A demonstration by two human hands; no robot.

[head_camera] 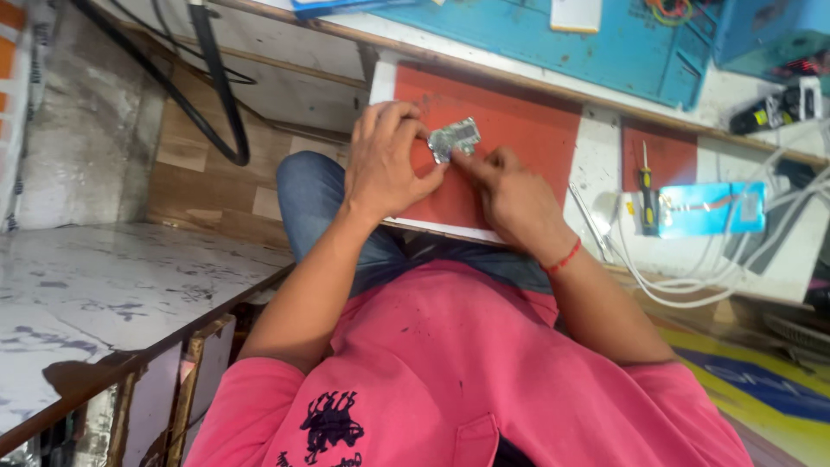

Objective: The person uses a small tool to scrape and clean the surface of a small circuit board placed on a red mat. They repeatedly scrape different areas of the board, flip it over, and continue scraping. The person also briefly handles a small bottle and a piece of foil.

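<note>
Head view. A white worktable with a red mat on it, right under the fingers. Past the fingertips, a blue board and a thin wooden strip. Off to the right of the fingers, a screwdriver with a yellow and black handle, a flat blue phone part and a bunch of white cables. To the left of the fingers, a brown wood wall with a thick black cable, and lower down a grey marble shelf. Below the hands, a blue jeans knee and a pink shirt.

Between the fingertips, a small circuit board. Thin, flat, silvery green, shaped like a short bar, with tiny shiny parts on top. Lay on the red mat, near its middle.

Left hand curled over the board's left end, fingers bent close together, thumb and fingertips pinching that end. Right hand beside it, pointer finger stretched out and pressing by the board's lower right edge, other fingers folded in. A red thread band on the right wrist.
</note>
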